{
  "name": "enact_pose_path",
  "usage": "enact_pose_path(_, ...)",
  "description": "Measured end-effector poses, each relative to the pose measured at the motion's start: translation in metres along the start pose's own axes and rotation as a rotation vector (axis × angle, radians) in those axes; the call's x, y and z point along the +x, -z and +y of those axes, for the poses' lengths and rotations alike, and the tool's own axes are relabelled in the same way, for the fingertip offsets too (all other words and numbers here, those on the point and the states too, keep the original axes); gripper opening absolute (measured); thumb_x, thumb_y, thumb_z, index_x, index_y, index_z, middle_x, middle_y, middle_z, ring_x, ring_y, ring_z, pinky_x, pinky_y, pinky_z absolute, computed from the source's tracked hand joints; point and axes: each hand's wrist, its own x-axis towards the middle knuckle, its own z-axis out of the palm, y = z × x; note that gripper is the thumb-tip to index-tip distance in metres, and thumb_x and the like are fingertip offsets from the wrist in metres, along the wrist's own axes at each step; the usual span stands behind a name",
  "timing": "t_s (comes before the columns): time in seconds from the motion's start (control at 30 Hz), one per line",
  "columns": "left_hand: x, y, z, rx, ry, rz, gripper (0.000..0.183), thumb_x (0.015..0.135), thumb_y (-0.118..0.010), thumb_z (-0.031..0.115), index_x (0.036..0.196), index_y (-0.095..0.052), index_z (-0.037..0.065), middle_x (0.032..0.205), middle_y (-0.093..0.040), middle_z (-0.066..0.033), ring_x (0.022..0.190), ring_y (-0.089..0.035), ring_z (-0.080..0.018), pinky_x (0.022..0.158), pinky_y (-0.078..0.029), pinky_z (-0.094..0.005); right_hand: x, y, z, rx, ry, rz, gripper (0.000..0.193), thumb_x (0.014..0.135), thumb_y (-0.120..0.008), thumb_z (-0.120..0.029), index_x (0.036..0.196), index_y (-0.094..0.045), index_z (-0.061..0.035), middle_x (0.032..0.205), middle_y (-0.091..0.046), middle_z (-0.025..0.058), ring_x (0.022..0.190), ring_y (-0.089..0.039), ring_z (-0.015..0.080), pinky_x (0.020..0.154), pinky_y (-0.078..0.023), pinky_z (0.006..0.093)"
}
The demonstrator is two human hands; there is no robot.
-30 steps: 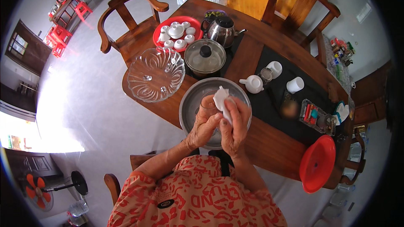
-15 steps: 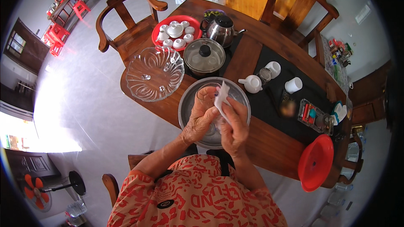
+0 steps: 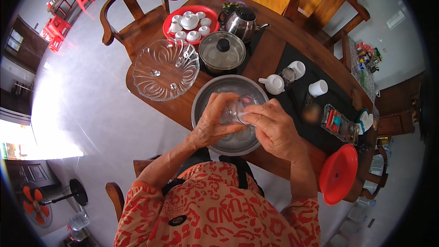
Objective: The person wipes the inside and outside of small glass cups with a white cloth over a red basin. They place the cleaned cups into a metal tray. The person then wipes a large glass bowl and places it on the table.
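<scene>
A clear drinking glass lies tilted in my left hand, its fingers and thumb wrapped round the sides. My right hand is closed at the mouth of the glass, fingertips at the rim. A little of a white cloth or tissue seems to show under those fingers; the rest is hidden. Both hands are over a grey metal basin at the near table edge. Inside the basin, below my hands, is other clear glassware, partly covered.
Left of the basin stands a fluted glass bowl. Behind are a lidded pot, a steel kettle and a red tray of white teaware. A white pitcher and a tilted red basin are on the right.
The white cloth, plainly visible above my hands before, is now mostly hidden. My right hand has moved right and turned over the glass's mouth; the glass has tipped toward it.
</scene>
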Motion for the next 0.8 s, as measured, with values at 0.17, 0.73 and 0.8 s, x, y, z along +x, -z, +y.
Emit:
enact_pose_path(0.17,-0.005,-0.001,0.005,0.044,-0.004,-0.017,0.066,0.064,-0.082,0.019,0.119,-0.048,0.005,0.108,-0.053,-0.0087,0.101,-0.049,-0.027,0.083,-0.046,-0.0371,-0.007,-0.008,-0.008,0.32,-0.129,-0.067,0.036,0.073,-0.062,0.004,0.108,-0.061,-0.0027,0.106,-0.06,0.0097,0.093,-0.058,0.0268,0.077,-0.051,0.0319)
enact_pose_path(0.73,0.002,0.006,0.01,0.188,-0.054,0.032,0.064,0.062,-0.081,0.013,0.117,-0.049,0.006,0.109,-0.055,-0.0085,0.101,-0.049,-0.0298,0.085,-0.045,-0.0398,-0.01,-0.021,-0.006,1.344,-0.641,0.396,0.023,0.085,-0.06,-0.002,0.107,-0.054,-0.0016,0.095,-0.059,0.0055,0.08,-0.059,0.0114,0.071,-0.05,0.0236)
enact_pose_path(0.8,0.0,0.006,0.008,0.172,-0.06,0.008,0.063,0.062,-0.081,0.013,0.116,-0.049,0.005,0.109,-0.054,-0.0085,0.101,-0.049,-0.0296,0.085,-0.045,-0.0398,-0.009,-0.021,-0.009,0.846,-0.458,0.335,0.023,0.086,-0.059,-0.005,0.109,-0.054,-0.0017,0.097,-0.057,0.0062,0.082,-0.057,0.0112,0.071,-0.048,0.0232)
